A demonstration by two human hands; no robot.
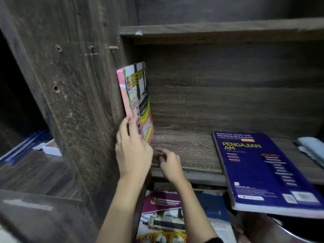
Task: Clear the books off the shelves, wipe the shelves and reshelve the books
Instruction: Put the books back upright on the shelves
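Bookshelf was one of those dark wood-grain units, shot from close up and a bit blurry. The pink book stood upright at the far left of the middle shelf, its back flat against the side panel and its bottom edge down on the board. The left hand had hold of its lower part, thumb up along the spine side and fingers laid over the cover.

The right hand was just beside it, low over the front edge of the same shelf, fingers loosely curled. It was smeared by motion, but as far as I could see it had nothing in it.

Over on the right, a thick blue book with "PENGAJIAN AM" in yellow lay flat, cover up, well apart from the pink one. A good chunk of it stuck out past the front edge of the shelf. A pale blue cloth sat bunched at the far right of the shelf, near the blue book.

Below the shelf, more books lay in a loose pile, partly hidden by both forearms. The compartment to the left held some blue items I couldn't make out and a small white box.
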